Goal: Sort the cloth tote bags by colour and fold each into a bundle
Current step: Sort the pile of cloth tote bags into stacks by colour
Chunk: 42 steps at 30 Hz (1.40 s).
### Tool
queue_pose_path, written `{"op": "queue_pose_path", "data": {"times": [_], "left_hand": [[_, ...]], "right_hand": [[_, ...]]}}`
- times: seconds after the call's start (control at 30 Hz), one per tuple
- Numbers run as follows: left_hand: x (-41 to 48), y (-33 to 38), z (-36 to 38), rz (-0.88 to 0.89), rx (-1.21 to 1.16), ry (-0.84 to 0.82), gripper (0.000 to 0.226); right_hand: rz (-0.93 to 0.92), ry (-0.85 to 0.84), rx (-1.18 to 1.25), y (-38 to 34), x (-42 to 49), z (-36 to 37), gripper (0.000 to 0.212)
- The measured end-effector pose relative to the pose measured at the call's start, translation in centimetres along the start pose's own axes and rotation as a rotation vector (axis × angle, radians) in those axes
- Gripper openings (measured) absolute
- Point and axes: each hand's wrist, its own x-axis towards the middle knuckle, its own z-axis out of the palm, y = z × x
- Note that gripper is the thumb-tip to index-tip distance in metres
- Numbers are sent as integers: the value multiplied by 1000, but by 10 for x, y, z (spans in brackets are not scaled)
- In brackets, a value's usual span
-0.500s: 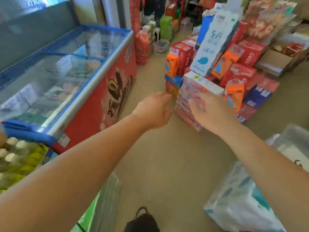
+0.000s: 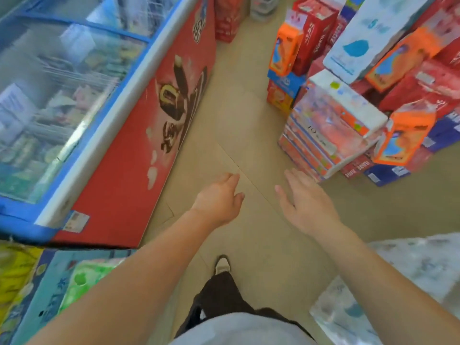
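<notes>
No cloth tote bag shows in the head view. My left hand (image 2: 220, 197) reaches out over the beige shop floor (image 2: 239, 115) with loose, slightly curled fingers and nothing in it. My right hand (image 2: 306, 200) is stretched out beside it, fingers apart and empty, close to the lower corner of a stack of wrapped pink tissue packs (image 2: 331, 128). Both forearms cross the lower part of the frame. My shoe and dark trouser leg (image 2: 221, 282) stand on the floor below the hands.
A red and blue glass-topped freezer chest (image 2: 124, 125) runs along the left. Stacked red, orange and blue cartons (image 2: 403, 70) crowd the right. Wrapped packs (image 2: 410, 282) lie at lower right, and green and yellow packages (image 2: 82, 277) at lower left. A narrow aisle of floor runs between.
The view has tilted down toward the floor. Both hands have dropped lower in the frame and away from the tissue stack, with the right hand's fingers spread.
</notes>
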Motion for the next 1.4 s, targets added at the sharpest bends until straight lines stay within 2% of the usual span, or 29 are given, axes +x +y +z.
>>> {"op": "queue_pose_path", "data": {"times": [0.1, 0.27, 0.47, 0.67, 0.77, 0.9, 1.17, 1.4], "left_hand": [[57, -1, -20, -29, -11, -5, 59], [162, 9, -43, -47, -54, -33, 59], [296, 19, -54, -135, -103, -102, 56], [413, 13, -112, -233, -195, 11, 58], [466, -10, -148, -301, -202, 46, 57], [552, -52, -194, -346, -181, 90, 59], [755, -143, -310, -286, -94, 46, 53], [935, -131, -384, -132, -72, -47, 55]], "right_hand": [[-32, -12, -12, 6, 55, -13, 63], [22, -24, 93, 41, 149, -28, 53], [59, -36, 44, 89, 277, -40, 50], [16, -159, 78, 105, 426, -68, 38], [-13, -190, 89, 99, 505, -75, 45], [-50, -201, 100, 85, 619, -80, 41], [38, -140, 179, 52, 841, -107, 44], [134, -80, 283, 66, 1000, -158, 46]]}}
